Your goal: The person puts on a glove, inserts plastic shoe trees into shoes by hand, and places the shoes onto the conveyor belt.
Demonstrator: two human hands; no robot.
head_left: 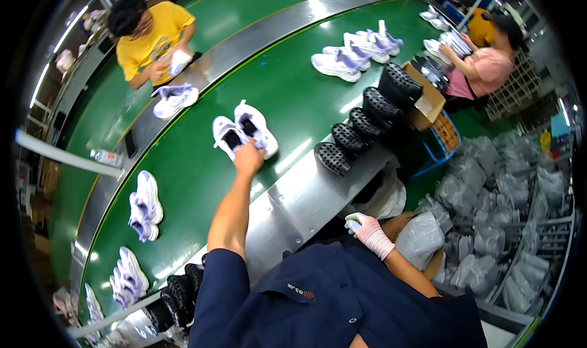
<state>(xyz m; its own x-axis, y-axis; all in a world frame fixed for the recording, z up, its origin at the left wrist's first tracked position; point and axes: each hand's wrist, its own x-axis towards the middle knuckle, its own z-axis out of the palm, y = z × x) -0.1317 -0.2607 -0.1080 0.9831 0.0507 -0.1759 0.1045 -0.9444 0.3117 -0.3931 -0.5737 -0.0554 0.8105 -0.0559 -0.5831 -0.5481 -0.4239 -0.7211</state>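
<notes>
Head view: left hand (249,156) firm on a white shoe (262,126), gloved right hand's (370,234) grip unclear, lettering (301,290) on navy shirt (379,293).

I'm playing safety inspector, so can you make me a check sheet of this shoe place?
Surface: green work surface, near metal ledge, far metal ledge.
Job's things: white-and-lilac pair of shoes; more shoes around; row of black dotted pieces along the near side.
Clutter: bottle and dark flat object by the far ledge.
Hands: left hand bare, touching the pair; right hand gloved, away from the shoes.
Cables: nothing seen.
Surroundings: co-workers in yellow and pink; plastic-wrapped bundles at right.
</notes>
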